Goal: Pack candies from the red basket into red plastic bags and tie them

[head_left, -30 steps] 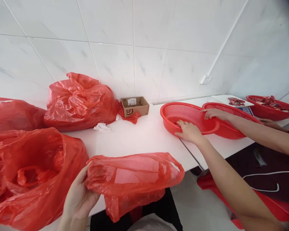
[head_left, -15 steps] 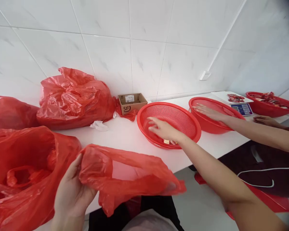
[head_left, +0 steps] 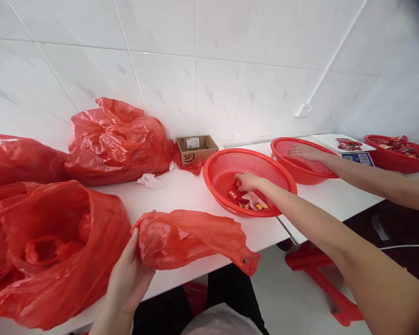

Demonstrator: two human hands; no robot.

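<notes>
My left hand point(head_left: 131, 274) is closed on a red plastic bag point(head_left: 192, 237), its handle end stretching to the right above the table's front edge. Inside the nearer red mesh basket point(head_left: 212, 197), my right hand point(head_left: 248, 181) has its fingers curled at a small red-wrapped snack packet point(head_left: 237, 183). Several other wrapped snacks point(head_left: 244, 203) lie loose on the basket's floor just below that hand, along with a clear-wrapped packet point(head_left: 254, 201). Beside my left hand gapes a big open red bag point(head_left: 108, 223) with more red plastic in it.
Full red bags point(head_left: 118, 149) stand against the wall, by a small cardboard box point(head_left: 197, 151) and crumpled tissue point(head_left: 150, 181). At right, a co-worker's hand point(head_left: 305, 152) reaches into a second basket point(head_left: 307, 177). Beyond are a scale point(head_left: 358, 158), a snack-filled basket point(head_left: 391, 160) and, below, a red stool point(head_left: 328, 279).
My right hand has lowered into the basket, its spread fingers now curled at a packet. More snacks show on the basket's floor. The held bag's mouth has narrowed. The view has shifted slightly.
</notes>
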